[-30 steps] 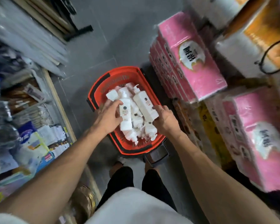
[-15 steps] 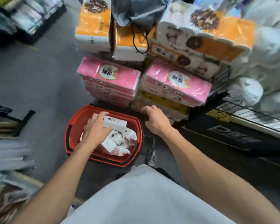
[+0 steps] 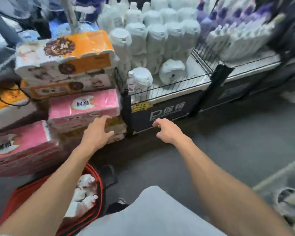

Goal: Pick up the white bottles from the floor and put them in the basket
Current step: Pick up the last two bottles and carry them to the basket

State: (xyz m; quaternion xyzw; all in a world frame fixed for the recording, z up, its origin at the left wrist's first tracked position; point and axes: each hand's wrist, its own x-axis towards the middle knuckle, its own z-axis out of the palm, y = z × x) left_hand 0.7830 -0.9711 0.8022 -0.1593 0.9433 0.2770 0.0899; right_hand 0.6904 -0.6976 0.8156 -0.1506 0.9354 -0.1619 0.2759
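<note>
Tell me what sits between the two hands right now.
Head view: the black shelf post and part of the dark promo panel show in the gap between the left hand and the right hand.

Through my feed: pink tissue packs [image 3: 83, 106] sit stacked beneath orange packs [image 3: 85, 43], just beside a wire-railed shelf [image 3: 169, 86] crowded with white jugs [image 3: 138, 36], above a grey floor [image 3: 237, 142].

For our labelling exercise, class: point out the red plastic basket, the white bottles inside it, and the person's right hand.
red plastic basket [image 3: 12, 205], head view, its red left side.
white bottles [image 3: 85, 200], head view, middle of the pile.
right hand [image 3: 167, 132], head view, back of the hand.
</note>
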